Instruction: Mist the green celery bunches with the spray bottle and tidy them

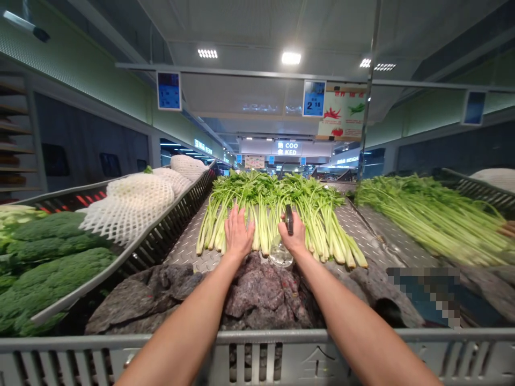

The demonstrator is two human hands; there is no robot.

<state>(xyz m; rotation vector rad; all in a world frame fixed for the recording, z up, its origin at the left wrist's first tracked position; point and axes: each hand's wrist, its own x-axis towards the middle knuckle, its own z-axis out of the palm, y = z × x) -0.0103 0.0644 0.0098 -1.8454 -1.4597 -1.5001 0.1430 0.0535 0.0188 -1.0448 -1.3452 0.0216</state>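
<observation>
Celery [262, 228] stretches straight ahead on the metal bed [185, 245], butts toward its front edge; my left hand [238, 230] lies loosely spread over the stalks, nearer the left edge; my right hand [296, 231] clasps a clear bottle [280, 255] by its black handle [289, 217].

Two hands show, the left hand [239, 233] at seven o'clock and the right hand [296, 236] at four, with one clear spray bottle [279, 253] at five and one spread of celery [263, 228] around the dial's centre, its stalks too crowded to count. At least two broccoli heads [60, 281] lie at eight o'clock and at least two white foam-netted items [137, 198] at nine, both groups partly hidden. Two large blue price signs [169, 91] hang at ten and one o'clock, and one vegetable poster [348, 119] at two.
</observation>
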